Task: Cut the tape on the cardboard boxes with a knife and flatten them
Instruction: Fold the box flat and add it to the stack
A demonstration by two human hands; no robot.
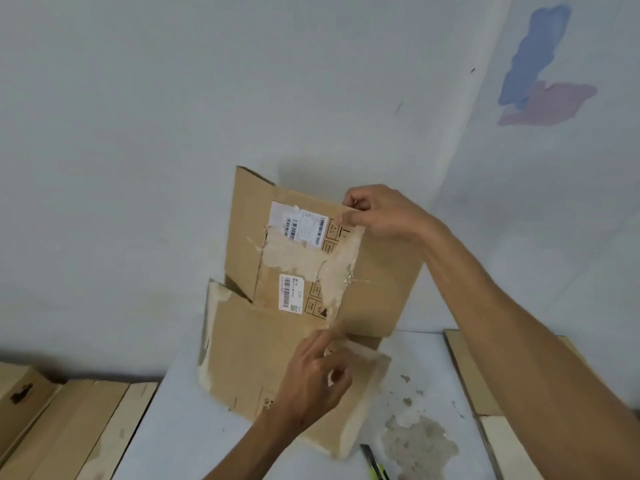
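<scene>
A brown cardboard box [294, 258] with white shipping labels stands upright against the wall, partly opened out, with its lower flaps [249, 355] folded toward me. My right hand [381, 213] pinches the top right corner of its front panel, where a strip of clear tape [337, 271] runs down. My left hand [311, 379] is at the lower end of that strip, fingers curled; whether it pinches the tape I cannot tell. A knife [375, 464] with a black and yellow-green handle lies on the table near the bottom edge, in neither hand.
The grey table [433, 368] has stained, peeling patches [419, 445] at the right. Flat cardboard [79, 431] and a box with a hand hole [20, 393] lie at the left. More flattened cardboard [485, 375] lies at the right. Pale walls meet in a corner behind.
</scene>
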